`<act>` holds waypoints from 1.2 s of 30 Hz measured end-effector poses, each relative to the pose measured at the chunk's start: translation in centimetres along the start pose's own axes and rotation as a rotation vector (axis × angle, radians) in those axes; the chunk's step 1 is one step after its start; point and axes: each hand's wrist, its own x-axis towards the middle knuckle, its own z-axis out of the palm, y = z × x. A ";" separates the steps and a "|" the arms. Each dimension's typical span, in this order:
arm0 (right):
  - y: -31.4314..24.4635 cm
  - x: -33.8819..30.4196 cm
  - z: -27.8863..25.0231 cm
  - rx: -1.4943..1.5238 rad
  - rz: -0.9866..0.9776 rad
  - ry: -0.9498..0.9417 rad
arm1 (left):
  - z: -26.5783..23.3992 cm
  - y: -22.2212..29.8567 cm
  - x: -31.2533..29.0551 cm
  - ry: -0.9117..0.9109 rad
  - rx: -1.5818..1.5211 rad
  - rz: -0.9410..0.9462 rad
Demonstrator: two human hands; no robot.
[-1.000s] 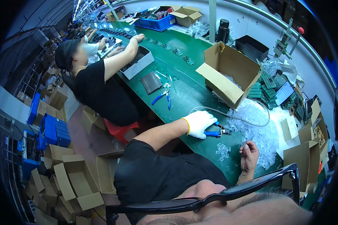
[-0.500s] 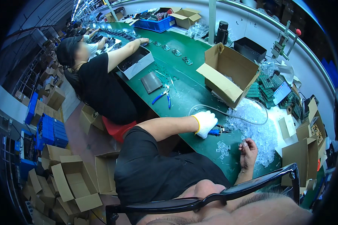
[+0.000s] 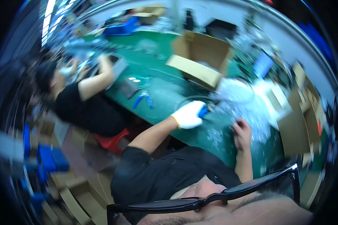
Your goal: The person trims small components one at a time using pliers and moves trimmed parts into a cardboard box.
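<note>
My left hand (image 3: 188, 114), in a white glove with a yellow cuff, is wrapped around blue-handled nippers (image 3: 203, 111). The jaws are blurred, near a dark hose (image 3: 184, 100) that loops over the green table. My right hand (image 3: 243, 134) is bare, its fingers curled together at the near edge of a heap of clear plastic pieces (image 3: 238, 98); whatever is at its fingertips is too blurred to make out. Between both hands lies a small scatter of clear pieces (image 3: 215, 136) on the tabletop.
Behind the heap stands an open cardboard box (image 3: 199, 73). Blue-handled pliers (image 3: 143, 100) and a grey block (image 3: 129, 88) lie to the left. A co-worker in black (image 3: 88, 108) sits at the left table edge. More cardboard (image 3: 294, 131) stands at right.
The whole view has swung and blurred, so the table appears shifted left. My left hand has drawn slightly back with the nippers. My right hand stays curled beside the heap.
</note>
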 end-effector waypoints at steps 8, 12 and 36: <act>-3.0 -0.1 4.5 0.184 0.109 -0.040 | 0.2 2.6 -0.6 -0.300 -0.280 -0.094; -3.1 -0.8 4.5 0.166 0.063 -0.036 | 0.8 2.9 -0.4 -0.369 -0.319 -0.070; -2.8 -1.3 5.6 0.051 0.025 -0.063 | 1.8 4.0 -0.5 -0.239 0.044 -0.088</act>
